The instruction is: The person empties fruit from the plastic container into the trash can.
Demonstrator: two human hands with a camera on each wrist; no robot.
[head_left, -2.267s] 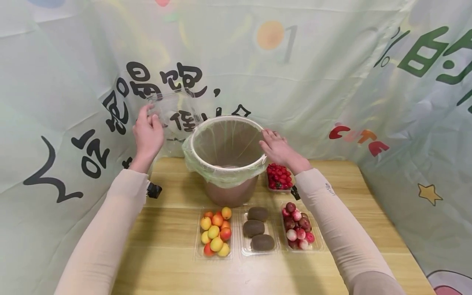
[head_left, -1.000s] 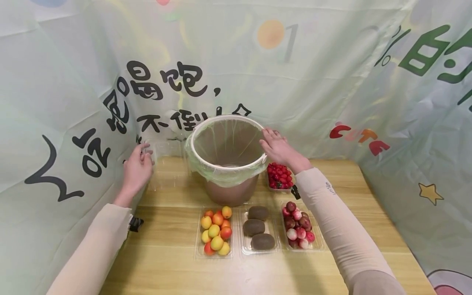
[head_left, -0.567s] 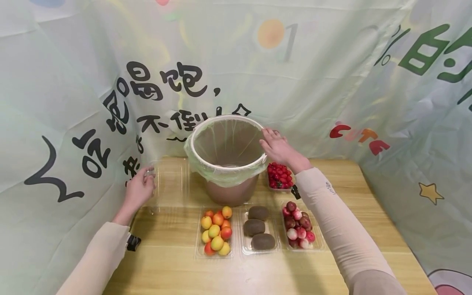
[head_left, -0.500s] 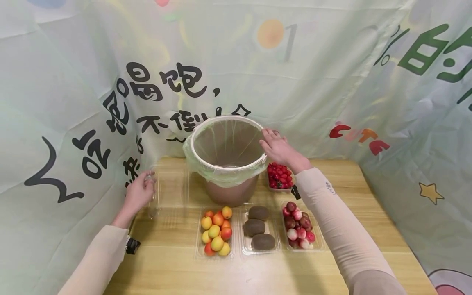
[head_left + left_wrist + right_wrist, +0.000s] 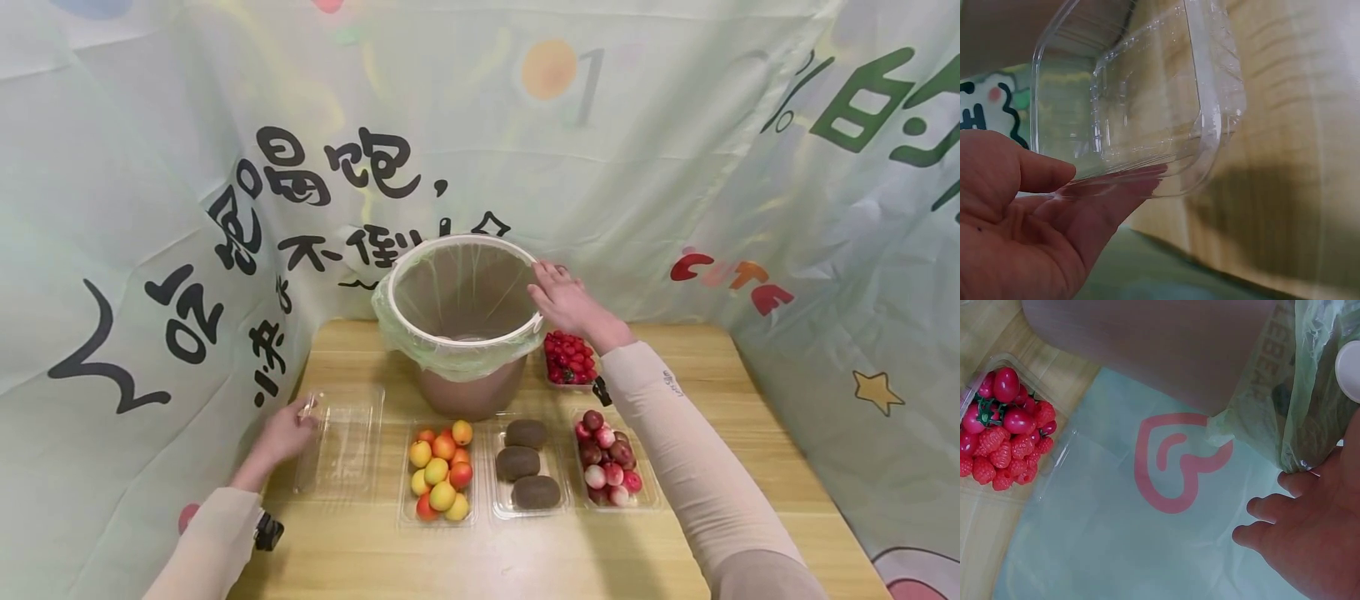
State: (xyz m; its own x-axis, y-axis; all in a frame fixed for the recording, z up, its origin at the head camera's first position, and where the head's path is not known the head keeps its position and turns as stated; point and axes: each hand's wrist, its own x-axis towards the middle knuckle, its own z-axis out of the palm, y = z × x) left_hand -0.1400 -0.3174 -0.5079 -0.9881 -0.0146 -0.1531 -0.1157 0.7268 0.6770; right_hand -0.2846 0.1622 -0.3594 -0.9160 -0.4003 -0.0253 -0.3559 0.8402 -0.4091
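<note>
Head cam: my L hand (image 5: 283,433) pinches clear tray (image 5: 347,450), relaxed R hand (image 5: 568,304) on bin (image 5: 471,390) rightward; prob. placing, needs soft release.

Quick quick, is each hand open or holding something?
Left hand: holding a clear plastic box by its edge.
Right hand: open, resting on the bin.

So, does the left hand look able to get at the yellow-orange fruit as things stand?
Probably not: the left hand pinches the clear box, which also sits between it and the yellow-orange fruit. With the box released, that fruit looks reachable.
</note>
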